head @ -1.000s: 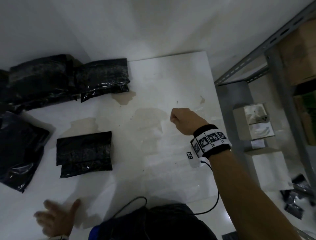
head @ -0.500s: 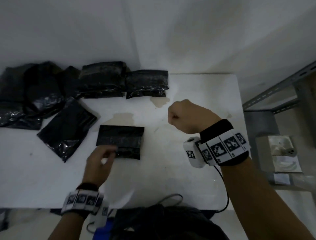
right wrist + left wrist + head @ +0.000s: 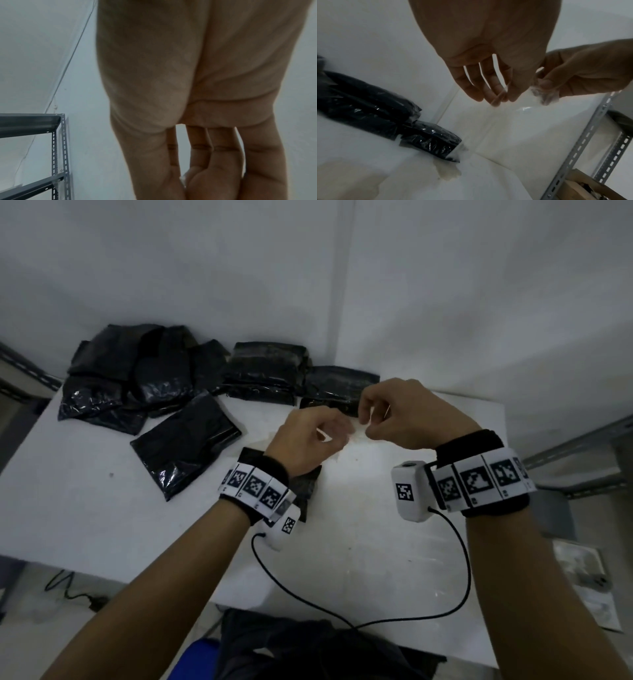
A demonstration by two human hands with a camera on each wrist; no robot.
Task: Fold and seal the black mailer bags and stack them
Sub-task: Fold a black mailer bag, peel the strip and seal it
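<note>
Mid-frame, left hand [image 3: 305, 441] and right hand [image 3: 407, 416] each pinch a clear tape strip [image 3: 524, 108] in curled fingers above the desk [image 3: 376, 542]; wristband markers carry no readable writing.

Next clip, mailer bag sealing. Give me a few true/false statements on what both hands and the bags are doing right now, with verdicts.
1. Both hands are raised above the table, working a clear strip between them. True.
2. The right hand rests flat on a black bag. False: its fingers pinch one end of the clear strip in the air.
3. The left hand meets the other end of the strip at its fingertips. True.
4. The folded mailer lies on the table under the left wrist. True.
5. No other bags are on the table. False: a heap of black bags lies at the far left, by the wall.
</note>
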